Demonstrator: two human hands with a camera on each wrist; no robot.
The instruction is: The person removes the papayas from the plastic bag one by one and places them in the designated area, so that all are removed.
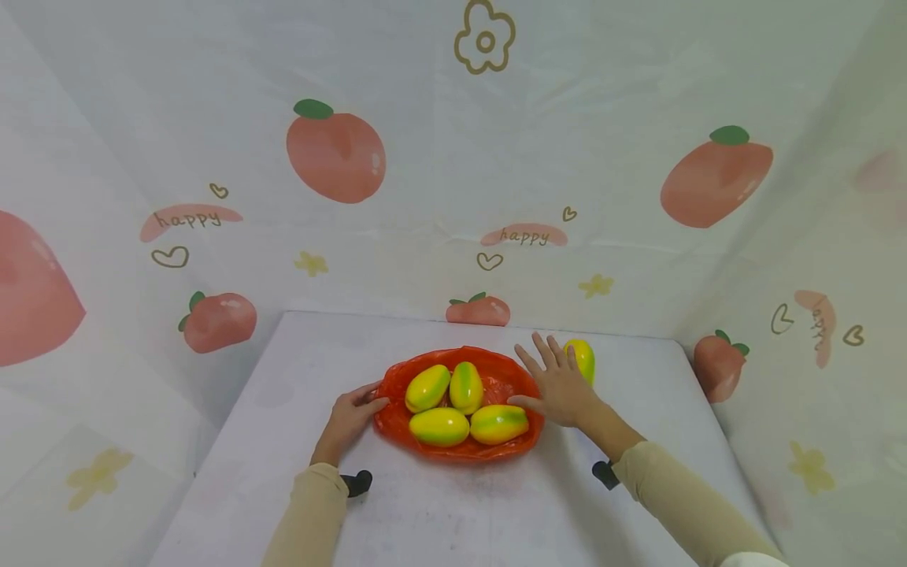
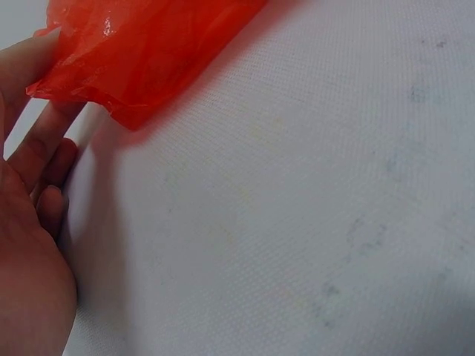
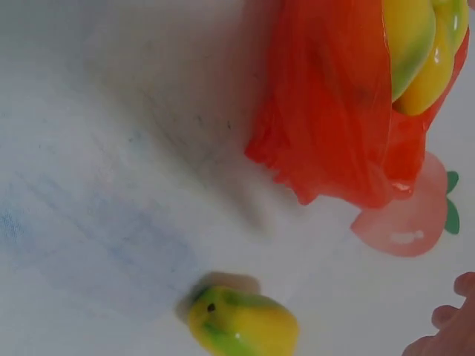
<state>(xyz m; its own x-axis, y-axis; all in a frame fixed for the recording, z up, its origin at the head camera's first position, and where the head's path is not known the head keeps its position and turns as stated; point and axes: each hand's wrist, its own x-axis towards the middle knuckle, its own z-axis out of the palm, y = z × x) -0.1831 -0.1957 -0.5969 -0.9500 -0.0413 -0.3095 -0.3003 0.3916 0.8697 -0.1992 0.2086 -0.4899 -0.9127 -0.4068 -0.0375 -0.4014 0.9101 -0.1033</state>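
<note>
A: Mangoes — 4 [image 1: 460, 405] lie in the red plastic bag [image 1: 496, 376] at mid-table in the head view, a 5th mango [image 1: 583, 358] loose just behind the right hand [image 1: 560, 387].
B: That hand's fingers are spread flat, holding nothing. The left hand [image 1: 350, 417] touches the bag's left edge.
A: The left wrist view shows its fingers [image 2: 37, 141] against the bag's rim [image 2: 133, 52], seemingly pinching it.
B: The right wrist view shows the loose mango [image 3: 241, 325] well apart from the bag [image 3: 334, 111], with only fingertips [image 3: 453, 311] visible.
A: Judged step: gathering fruit. The next move likely needs the right hand curling round that last mango.
</note>
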